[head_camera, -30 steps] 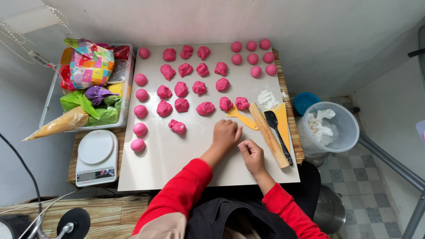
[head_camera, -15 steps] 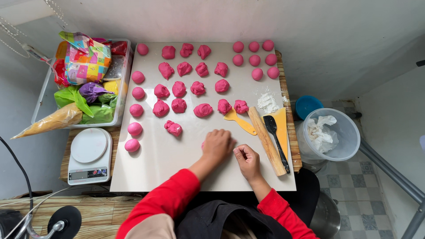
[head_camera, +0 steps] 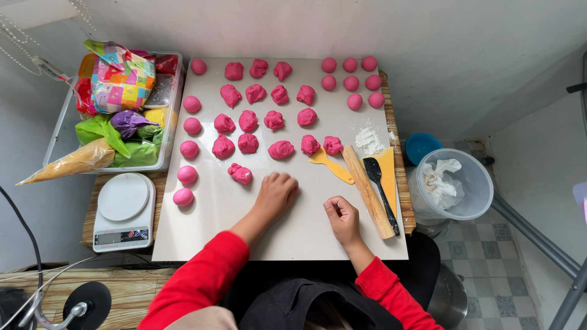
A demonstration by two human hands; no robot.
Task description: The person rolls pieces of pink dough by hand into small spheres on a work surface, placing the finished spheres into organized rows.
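White board: left hand palm-down, contents unclear; right hand curled, apparently empty.

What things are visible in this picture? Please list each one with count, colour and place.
Dough pieces: many, pink, rough lumps and smooth balls on the board.
Board: one, pale, on table.
Rolling pin: one, wooden, board's right side.
Scraper: one, yellow, beside pin.
Flour: white heap, above pin.
Scale: one, white, left.
Tub: clear, holds coloured bags.
Bucket: clear, right.
Left hand: palm down on board.
Right hand: loosely curled.
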